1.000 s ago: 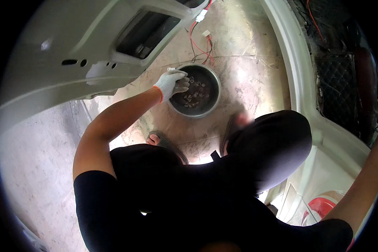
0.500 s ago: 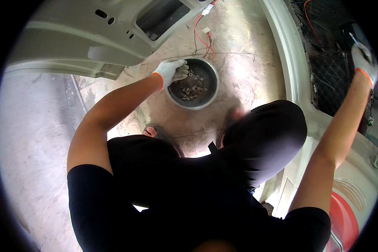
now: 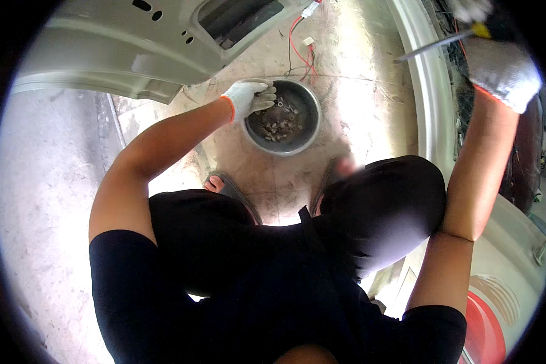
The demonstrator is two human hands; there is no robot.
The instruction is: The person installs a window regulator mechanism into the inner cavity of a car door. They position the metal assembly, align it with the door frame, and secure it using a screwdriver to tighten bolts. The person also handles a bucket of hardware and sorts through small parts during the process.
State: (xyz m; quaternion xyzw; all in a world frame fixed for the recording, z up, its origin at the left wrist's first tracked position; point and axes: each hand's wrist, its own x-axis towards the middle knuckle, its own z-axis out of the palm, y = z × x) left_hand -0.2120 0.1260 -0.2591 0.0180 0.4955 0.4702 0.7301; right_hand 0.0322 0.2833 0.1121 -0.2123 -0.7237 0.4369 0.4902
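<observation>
My gloved left hand [image 3: 248, 97] pinches small fasteners in the bowl [image 3: 306, 130] under my fingertips; my right hand [image 3: 500, 64] grips a screwdriver [image 3: 434, 47], probably awaiting one lifted clear.

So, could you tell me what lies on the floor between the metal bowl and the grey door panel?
In the head view, red and black wires with a small white plug run over the bare concrete between the metal bowl and the door panel.

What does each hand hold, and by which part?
The right hand grips a screwdriver by its handle. The left hand reaches into the metal bowl; any hold is unclear.
</observation>
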